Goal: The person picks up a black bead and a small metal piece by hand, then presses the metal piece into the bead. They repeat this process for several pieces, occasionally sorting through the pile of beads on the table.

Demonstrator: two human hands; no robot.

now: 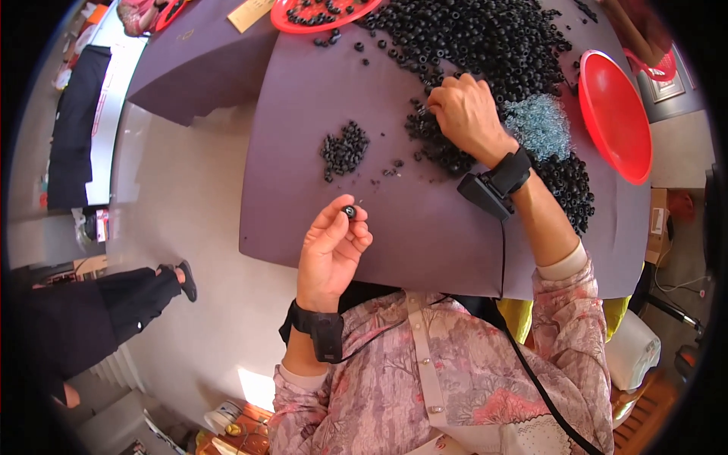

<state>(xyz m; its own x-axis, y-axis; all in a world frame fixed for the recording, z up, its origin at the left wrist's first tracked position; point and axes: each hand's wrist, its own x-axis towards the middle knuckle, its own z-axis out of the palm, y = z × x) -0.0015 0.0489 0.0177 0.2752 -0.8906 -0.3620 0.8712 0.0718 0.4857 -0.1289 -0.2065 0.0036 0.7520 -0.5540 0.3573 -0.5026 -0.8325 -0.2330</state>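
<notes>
My left hand (324, 254) is raised just past the table's near edge. Its thumb and fingertips pinch a small round black part (349, 211). Farther out, my right hand (469, 114) reaches over a heap of black parts (447, 152) with its fingers curled down; whatever is between the fingertips is hidden. A smaller heap of little black pieces (345, 150) lies beyond my left hand. Right of my right hand sits a pile of small shiny pale-blue pieces (540, 125), with more black ring-like parts (565, 196) below it.
A large pile of black parts (470, 38) covers the far side of the purple-grey table (292, 152). A red bowl (616, 114) stands at the right, a red tray (285, 23) far left. Another person's arm (641, 34) shows at upper right. A cable (503, 262) hangs from my right wrist device.
</notes>
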